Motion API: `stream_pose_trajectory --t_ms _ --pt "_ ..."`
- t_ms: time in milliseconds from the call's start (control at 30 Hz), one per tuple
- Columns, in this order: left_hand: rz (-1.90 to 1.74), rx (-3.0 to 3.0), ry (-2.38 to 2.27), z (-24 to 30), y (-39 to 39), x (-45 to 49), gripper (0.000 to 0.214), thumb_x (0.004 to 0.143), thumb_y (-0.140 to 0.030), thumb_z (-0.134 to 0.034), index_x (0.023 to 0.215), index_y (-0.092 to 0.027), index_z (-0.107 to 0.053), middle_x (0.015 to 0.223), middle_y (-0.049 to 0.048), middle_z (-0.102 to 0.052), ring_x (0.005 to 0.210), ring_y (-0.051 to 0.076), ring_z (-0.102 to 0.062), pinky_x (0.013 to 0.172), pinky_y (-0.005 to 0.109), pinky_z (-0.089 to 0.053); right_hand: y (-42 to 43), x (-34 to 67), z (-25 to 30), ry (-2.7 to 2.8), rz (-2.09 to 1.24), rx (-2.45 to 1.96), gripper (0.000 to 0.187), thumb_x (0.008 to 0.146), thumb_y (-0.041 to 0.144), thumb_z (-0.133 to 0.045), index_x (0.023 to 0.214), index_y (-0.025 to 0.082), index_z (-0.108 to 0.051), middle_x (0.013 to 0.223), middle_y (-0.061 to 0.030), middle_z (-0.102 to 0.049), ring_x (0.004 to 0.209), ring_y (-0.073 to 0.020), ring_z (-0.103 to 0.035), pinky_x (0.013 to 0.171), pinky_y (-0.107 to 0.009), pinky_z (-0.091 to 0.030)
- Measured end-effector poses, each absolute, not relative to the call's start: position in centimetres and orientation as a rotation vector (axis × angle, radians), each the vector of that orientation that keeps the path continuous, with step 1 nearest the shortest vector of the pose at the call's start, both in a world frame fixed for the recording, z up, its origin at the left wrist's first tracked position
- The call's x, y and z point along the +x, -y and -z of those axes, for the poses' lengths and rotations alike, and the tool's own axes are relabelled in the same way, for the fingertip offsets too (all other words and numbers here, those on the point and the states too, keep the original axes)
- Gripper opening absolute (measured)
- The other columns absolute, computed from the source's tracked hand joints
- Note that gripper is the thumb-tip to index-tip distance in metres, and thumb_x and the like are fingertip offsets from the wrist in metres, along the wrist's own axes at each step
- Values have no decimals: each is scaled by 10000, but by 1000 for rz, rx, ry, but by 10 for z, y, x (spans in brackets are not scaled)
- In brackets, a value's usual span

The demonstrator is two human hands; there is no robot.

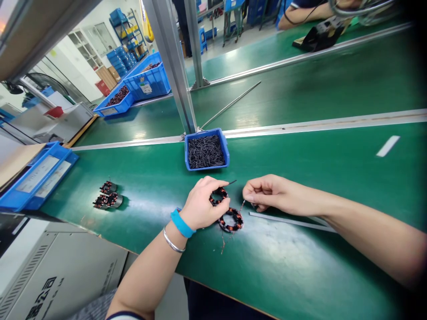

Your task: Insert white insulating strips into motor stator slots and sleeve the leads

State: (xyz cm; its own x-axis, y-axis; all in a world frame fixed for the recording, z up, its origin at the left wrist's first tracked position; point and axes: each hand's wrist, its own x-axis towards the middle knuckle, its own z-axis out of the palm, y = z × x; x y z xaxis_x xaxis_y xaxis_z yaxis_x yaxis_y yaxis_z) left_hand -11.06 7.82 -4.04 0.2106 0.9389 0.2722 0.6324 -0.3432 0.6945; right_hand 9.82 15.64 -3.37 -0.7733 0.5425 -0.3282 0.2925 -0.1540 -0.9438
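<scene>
My left hand [204,202] is curved round a ring-shaped motor stator [213,201] with copper windings, thumb and index finger on either side of it. A thin black sleeve [232,182] sticks out at the index fingertip. Touching that stator on its near side, a second stator [231,221] lies on the green table, loose thin wires trailing toward me. Just to the right, my right hand [265,193] is closed in a pinch on a thin lead wire [242,205] that runs up from the stators. Its other fingers are curled in.
A blue bin [207,168] of black sleeves stands ahead, by a metal post [173,66]. Several stators [108,195] sit at the left. White strips [293,221] lie under my right forearm. Blue crates [147,84] stand behind; a co-worker's arm [305,15] shows across the bench.
</scene>
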Motion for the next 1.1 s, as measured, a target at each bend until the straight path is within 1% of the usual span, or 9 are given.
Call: stream_pose_trajectory --t_ms 333,567,733,800,867,933,967,1033,1100 --pt "-942 2058 -1455 40 -79 -111 302 806 -193 -620 1100 -139 -661 971 87 -651 955 224 -605 901 397 -498 -158 101 35 1882 -2026 -995 528 618 653 -774 669 169 -570 628 32 -513 605 -105 -493 637 -293 -495" --pt "-936 2063 -1463 40 -80 -111 291 808 -196 -621 1094 -157 -658 982 83 -656 965 223 -608 907 389 -496 -159 99 32 1869 -2075 -1003 490 572 572 -836 647 161 -578 620 38 -510 602 -100 -485 634 -285 -495" --pt "-929 2058 -1462 40 -79 -111 294 811 -205 -625 1100 -163 -654 990 82 -659 964 223 -608 910 393 -496 -152 94 34 1905 -2045 -982 477 573 570 -826 617 159 -589 602 32 -525 582 -100 -496 603 -279 -480" --pt "-927 2049 -1466 39 -79 -111 299 810 -207 -626 1104 -160 -654 990 82 -659 962 222 -609 910 391 -497 -152 99 34 1915 -2032 -988 483 582 592 -809 687 152 -638 646 14 -573 600 -108 -522 618 -288 -492" --pt "-919 2041 -1475 39 -79 -111 300 808 -205 -625 1104 -163 -654 992 79 -658 966 220 -610 912 388 -498 -156 104 32 1896 -1988 -1036 540 577 617 -796 825 151 -678 681 4 -604 610 -119 -550 632 -306 -513" --pt "-912 2044 -1475 38 -79 -111 301 805 -202 -624 1102 -164 -654 995 78 -657 972 220 -610 916 390 -499 -168 104 24 1876 -1853 -1074 579 588 629 -778 913 162 -673 675 6 -610 600 -129 -566 631 -319 -529" --pt "-907 2049 -1473 38 -79 -111 302 804 -200 -623 1102 -165 -654 995 77 -657 975 221 -610 918 392 -499 -176 100 19 1901 -1713 -1080 548 625 626 -751 910 166 -666 662 4 -610 592 -134 -571 625 -321 -532" --pt "-899 2059 -1475 38 -79 -111 303 803 -203 -624 1103 -175 -652 990 71 -658 977 221 -609 921 394 -500 -194 84 5 1988 -1348 -1073 427 745 574 -661 882 170 -658 681 -22 -640 614 -151 -595 630 -324 -533" --pt "-895 2059 -1487 38 -79 -112 302 801 -206 -626 1102 -184 -651 981 66 -660 974 220 -608 923 396 -500 -208 62 -10 2062 -1016 -1071 299 825 450 -596 877 163 -664 775 -66 -688 691 -179 -623 687 -341 -528"
